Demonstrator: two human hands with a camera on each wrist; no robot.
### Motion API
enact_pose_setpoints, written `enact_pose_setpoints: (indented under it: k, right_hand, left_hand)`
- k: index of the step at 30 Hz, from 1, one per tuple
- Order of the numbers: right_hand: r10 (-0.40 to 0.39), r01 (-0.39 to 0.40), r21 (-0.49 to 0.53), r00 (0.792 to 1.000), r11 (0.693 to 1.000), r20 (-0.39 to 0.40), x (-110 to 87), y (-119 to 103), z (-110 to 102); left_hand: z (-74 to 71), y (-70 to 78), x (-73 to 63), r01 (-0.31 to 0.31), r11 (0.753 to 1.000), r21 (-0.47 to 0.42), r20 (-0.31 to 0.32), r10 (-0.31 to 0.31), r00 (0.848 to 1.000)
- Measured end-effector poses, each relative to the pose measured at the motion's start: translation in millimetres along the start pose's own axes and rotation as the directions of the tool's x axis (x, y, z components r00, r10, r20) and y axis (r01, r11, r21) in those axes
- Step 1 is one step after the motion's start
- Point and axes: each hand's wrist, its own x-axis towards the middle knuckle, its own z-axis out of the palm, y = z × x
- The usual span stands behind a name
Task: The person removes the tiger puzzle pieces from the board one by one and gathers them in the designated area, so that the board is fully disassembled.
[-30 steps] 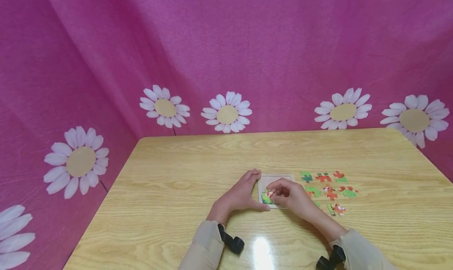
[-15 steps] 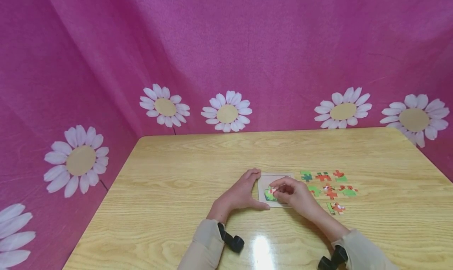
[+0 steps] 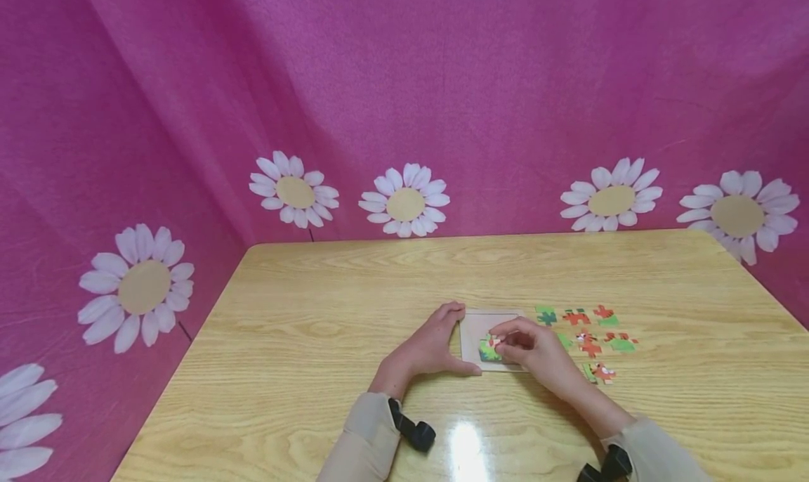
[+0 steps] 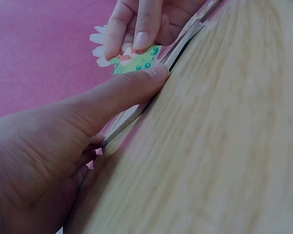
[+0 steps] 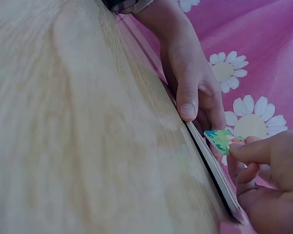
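In the head view my left hand (image 3: 432, 345) holds the left side of a pale puzzle tray (image 3: 469, 327); its thumb is at the near edge, its fingers at the far left corner. Between thumb and fingertips, my right hand (image 3: 534, 347) pinches a green puzzle piece (image 3: 488, 348) with a red and white patch. In the left wrist view this puzzle piece (image 4: 145, 59) is tilted above the tray, just beyond my left thumb. The right wrist view has the puzzle piece (image 5: 216, 140) raised over the tray's edge. My right fingers hide part of the tray.
Several loose puzzle pieces lie right of the tray, among them a green one (image 3: 546, 316), an orange one (image 3: 589, 344) and an orange-white one (image 3: 604, 373). They lie on the wooden table (image 3: 354, 278). A pink curtain (image 3: 505, 102) with daisies hangs behind.
My right hand has moved slightly to the right with the puzzle piece, from the tray's near left corner toward its middle. My left hand has stayed on the tray.
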Motion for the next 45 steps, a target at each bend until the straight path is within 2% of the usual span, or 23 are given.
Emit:
enact_pose_setpoints:
  k: [6,13,21,29,45]
  right_hand:
    - [-0.046,0.045,-0.028,0.999,0.999,-0.024,-4.9,5.4,-3.5]
    - [-0.049,0.046,-0.052,0.997,0.998,-0.056,-11.0,7.2,-9.7]
    - [-0.128,0.125,-0.047,0.989,0.991,-0.077,-20.6,12.6,-21.8]
    - [-0.074,0.067,-0.07,0.993,0.995,-0.092,-28.0,16.9,-38.6]
    - [-0.073,0.047,-0.154,0.983,0.987,-0.167,-41.8,24.6,-63.0]
  left_hand:
    - [1.4,-1.4,-0.3,0.01,1.0,-0.004,0.002,-0.01,1.0]
    - [3.8,-4.0,0.4,0.019,1.0,-0.007,0.002,-0.019,1.0]
    - [5.1,-4.3,-0.2,0.015,1.0,-0.015,-0.004,-0.015,1.0]
    - [2.7,-3.5,-1.6,0.0,1.0,-0.001,-0.011,0.0,1.0]
    - [0.9,-3.0,-0.4,-0.013,1.0,-0.007,-0.018,0.012,1.0]
